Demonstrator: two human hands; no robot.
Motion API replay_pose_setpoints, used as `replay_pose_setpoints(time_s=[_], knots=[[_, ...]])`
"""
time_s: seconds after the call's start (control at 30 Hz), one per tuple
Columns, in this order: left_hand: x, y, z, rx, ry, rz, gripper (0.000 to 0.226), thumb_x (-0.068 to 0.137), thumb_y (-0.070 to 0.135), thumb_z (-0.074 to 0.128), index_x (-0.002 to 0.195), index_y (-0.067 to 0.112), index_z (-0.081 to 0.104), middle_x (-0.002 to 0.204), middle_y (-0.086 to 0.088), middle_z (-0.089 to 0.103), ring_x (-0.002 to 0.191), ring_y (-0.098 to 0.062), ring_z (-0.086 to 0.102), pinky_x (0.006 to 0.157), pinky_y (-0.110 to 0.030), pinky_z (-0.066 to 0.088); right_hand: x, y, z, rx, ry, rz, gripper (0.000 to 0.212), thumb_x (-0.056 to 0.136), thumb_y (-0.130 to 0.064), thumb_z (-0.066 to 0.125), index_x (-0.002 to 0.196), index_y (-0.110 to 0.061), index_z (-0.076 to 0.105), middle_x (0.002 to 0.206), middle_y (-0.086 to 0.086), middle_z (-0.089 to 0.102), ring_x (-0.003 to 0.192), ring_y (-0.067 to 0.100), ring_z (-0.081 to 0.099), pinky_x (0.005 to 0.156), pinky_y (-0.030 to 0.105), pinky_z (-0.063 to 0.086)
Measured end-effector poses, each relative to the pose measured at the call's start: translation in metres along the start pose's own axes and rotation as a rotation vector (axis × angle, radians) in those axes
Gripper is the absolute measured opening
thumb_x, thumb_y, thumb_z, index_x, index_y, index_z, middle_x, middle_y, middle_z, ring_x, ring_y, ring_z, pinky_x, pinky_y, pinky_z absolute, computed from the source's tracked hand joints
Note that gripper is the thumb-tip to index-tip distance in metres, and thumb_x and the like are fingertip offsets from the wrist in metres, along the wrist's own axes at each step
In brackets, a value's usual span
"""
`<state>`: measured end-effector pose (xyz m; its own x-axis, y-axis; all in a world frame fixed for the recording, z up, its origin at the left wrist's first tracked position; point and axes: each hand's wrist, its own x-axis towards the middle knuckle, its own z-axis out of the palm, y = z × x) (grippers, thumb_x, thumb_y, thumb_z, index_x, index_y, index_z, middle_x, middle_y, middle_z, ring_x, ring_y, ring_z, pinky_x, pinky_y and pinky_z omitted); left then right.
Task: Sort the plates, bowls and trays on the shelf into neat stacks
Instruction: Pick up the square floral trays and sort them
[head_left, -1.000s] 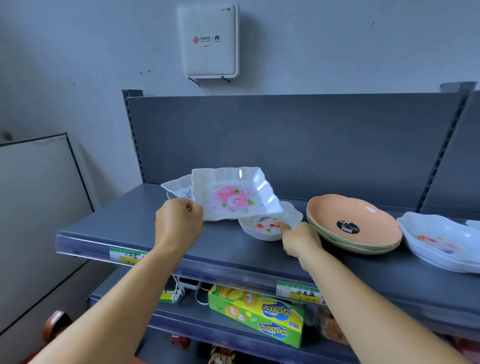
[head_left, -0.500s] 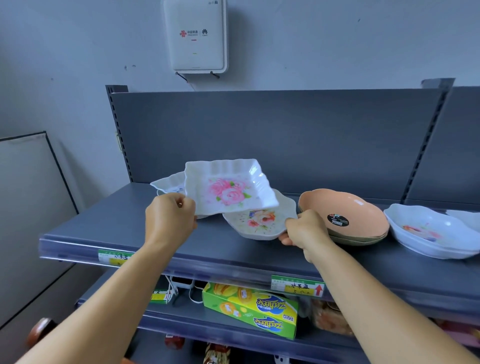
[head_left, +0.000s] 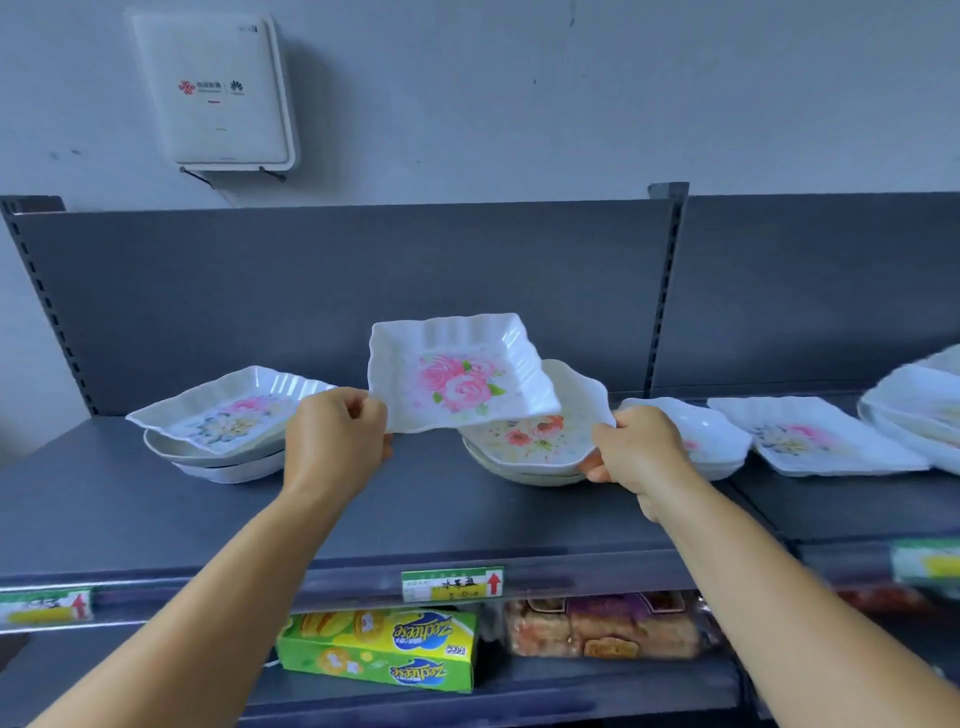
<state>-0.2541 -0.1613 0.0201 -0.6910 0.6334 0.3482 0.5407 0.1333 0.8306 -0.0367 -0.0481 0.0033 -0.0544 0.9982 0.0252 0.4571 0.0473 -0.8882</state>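
Note:
My left hand (head_left: 335, 441) pinches the near left corner of a square white tray with pink roses (head_left: 457, 374), held tilted in the air above the grey shelf (head_left: 156, 519). My right hand (head_left: 639, 449) grips the right rim of a scalloped floral plate (head_left: 545, 436), which lies on a low stack of round plates (head_left: 519, 475) at mid-shelf. The raised tray overlaps the back left of that plate. At the left, another fluted square tray (head_left: 228, 415) rests askew on stacked bowls (head_left: 228, 470).
Right of my right hand lie a white bowl (head_left: 711, 436), a flat floral tray (head_left: 810, 441) and a white stack (head_left: 919, 410) at the frame edge. A shelf upright (head_left: 665, 291) rises behind. On the lower shelf are a green-yellow box (head_left: 379, 649) and packaged cakes (head_left: 597, 629).
My right hand carried the floral plate rightward onto the stack where the peach plate showed. My left hand moved the rose tray right and higher. The view shifted right.

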Motion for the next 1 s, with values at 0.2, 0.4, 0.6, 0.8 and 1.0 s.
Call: replay_pose_setpoints(time_s=[0.2,0.4,0.6,0.8,1.0], knots=[[-0.011,0.033,0.064,0.043,-0.079,0.040,0.025,0.079,0.008,0.040,0.067,-0.010,0.051,0.053,-0.007,0.053,0.045,-0.017,0.042,0.046,-0.021,0.029,0.025,0.034,-0.066,0.027,0.078,0.061,0.024,0.089,-0.004,0.040,0.087,-0.002,0.065,0.065,0.009,0.068,0.059,0.022,0.065,0.068,0.034,0.054],[-0.021,0.069,0.116,-0.009,-0.113,0.026,0.023,0.081,0.006,0.038,0.058,0.007,0.040,0.051,-0.004,0.049,0.045,-0.012,0.060,0.045,-0.020,0.039,0.062,0.067,-0.111,0.051,0.141,0.112,0.022,0.088,-0.005,0.042,0.083,0.001,0.063,0.062,0.010,0.068,0.062,0.026,0.065,0.071,0.036,0.054],[-0.026,0.087,0.149,0.010,-0.117,-0.022,0.023,0.078,0.008,0.039,0.066,-0.001,0.057,0.057,-0.006,0.064,0.045,-0.015,0.059,0.068,-0.039,0.057,0.092,0.091,-0.121,0.020,0.148,0.130,0.020,0.087,-0.005,0.042,0.069,-0.005,0.050,0.061,0.014,0.067,0.062,0.025,0.058,0.064,0.030,0.046],[-0.029,0.091,0.168,-0.008,-0.124,-0.060,0.027,0.082,0.008,0.040,0.077,-0.010,0.061,0.060,-0.008,0.060,0.033,-0.001,0.054,0.062,-0.028,0.048,0.110,0.097,-0.117,-0.081,0.106,0.129,0.025,0.091,-0.010,0.045,0.068,-0.004,0.054,0.077,0.017,0.072,0.072,0.033,0.069,0.071,0.035,0.054],[-0.036,0.095,0.180,0.020,-0.155,-0.038,0.028,0.085,0.008,0.040,0.083,-0.010,0.061,0.062,-0.010,0.056,0.030,0.002,0.051,0.047,-0.020,0.034,0.112,0.104,-0.118,-0.414,0.029,0.045,0.033,0.100,-0.027,0.042,0.075,-0.005,0.046,0.077,0.007,0.054,0.068,0.025,0.051,0.057,0.027,0.037]])
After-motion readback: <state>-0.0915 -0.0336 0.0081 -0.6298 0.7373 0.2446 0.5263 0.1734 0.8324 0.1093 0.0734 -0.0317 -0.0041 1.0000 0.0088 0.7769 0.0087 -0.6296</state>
